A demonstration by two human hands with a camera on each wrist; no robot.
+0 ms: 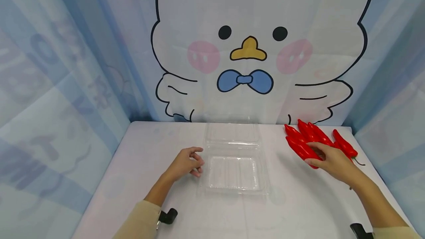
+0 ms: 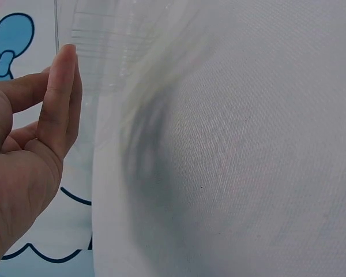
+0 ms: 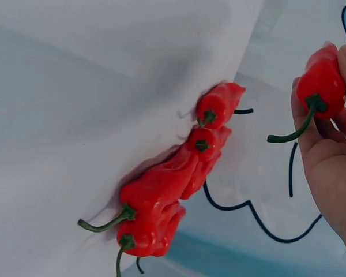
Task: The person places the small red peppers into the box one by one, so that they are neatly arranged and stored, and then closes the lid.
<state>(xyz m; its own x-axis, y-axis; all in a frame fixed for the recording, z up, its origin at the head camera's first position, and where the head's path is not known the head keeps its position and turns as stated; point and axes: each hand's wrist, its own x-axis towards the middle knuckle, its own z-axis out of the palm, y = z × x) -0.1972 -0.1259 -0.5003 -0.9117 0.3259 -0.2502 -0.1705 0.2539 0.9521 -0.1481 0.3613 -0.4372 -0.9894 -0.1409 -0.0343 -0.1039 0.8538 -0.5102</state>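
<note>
Pale blue curtains (image 1: 66,102) and a big cartoon bird (image 1: 247,6) back the white table (image 1: 289,209). Toward the right of the head frame, the right hand (image 1: 335,159) has its fingers wrapped round one red pepper (image 1: 300,148), held up near the other red peppers (image 1: 313,134). At centre lies a clear container (image 1: 232,172), lid folded back. Just left of it, the left hand (image 1: 187,163) grasps nothing, fingers loose; whether they touch it I can't tell.

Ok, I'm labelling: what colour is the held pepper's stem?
Green; the stem shows best in the right wrist view.
</note>
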